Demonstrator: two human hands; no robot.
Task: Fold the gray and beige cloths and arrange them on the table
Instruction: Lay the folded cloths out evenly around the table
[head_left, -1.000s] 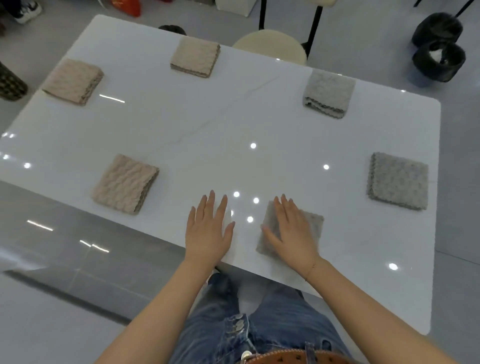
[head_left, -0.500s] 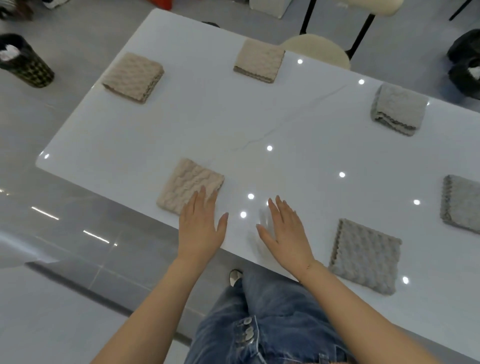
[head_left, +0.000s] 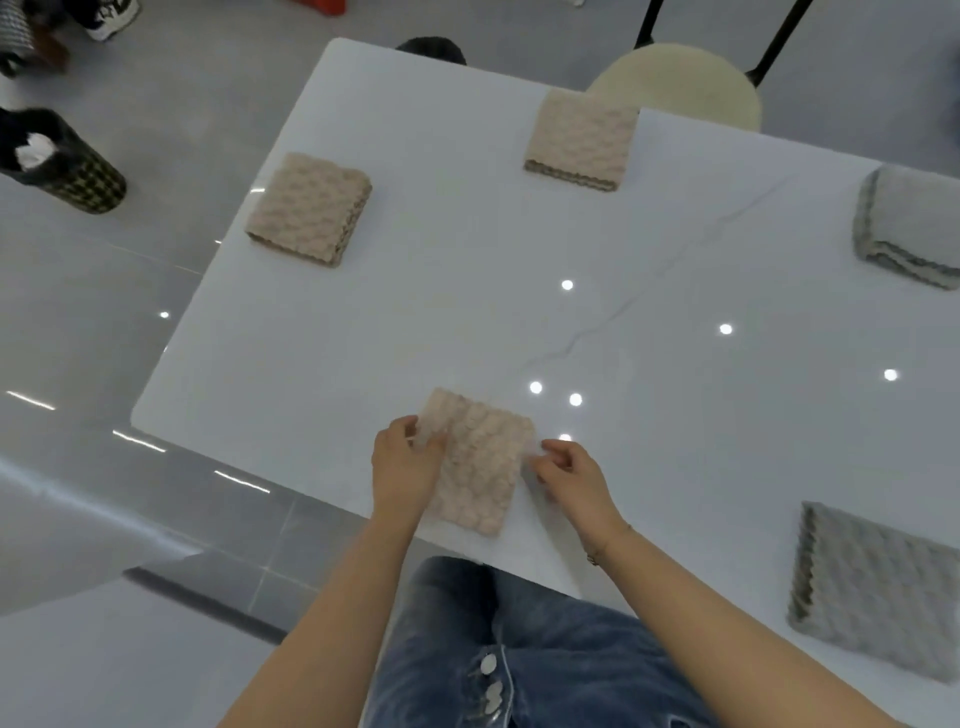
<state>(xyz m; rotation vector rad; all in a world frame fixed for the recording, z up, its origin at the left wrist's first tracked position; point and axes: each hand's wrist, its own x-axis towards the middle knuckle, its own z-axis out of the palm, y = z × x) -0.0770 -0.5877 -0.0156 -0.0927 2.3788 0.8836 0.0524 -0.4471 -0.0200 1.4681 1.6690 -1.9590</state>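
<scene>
Both hands are on the folded beige cloth (head_left: 480, 460) by the tabletop's (head_left: 467, 312) near edge. The left hand (head_left: 402, 467) pinches its left side; the right hand's (head_left: 574, 480) curled fingers meet its right edge, though the actual grip's too blurry to call.

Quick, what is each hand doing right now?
Left hand: fingers curled on the left edge of the near beige cloth, gripping it.
Right hand: fingers curled at the cloth's right edge; blurred, grip cannot be told.
</scene>
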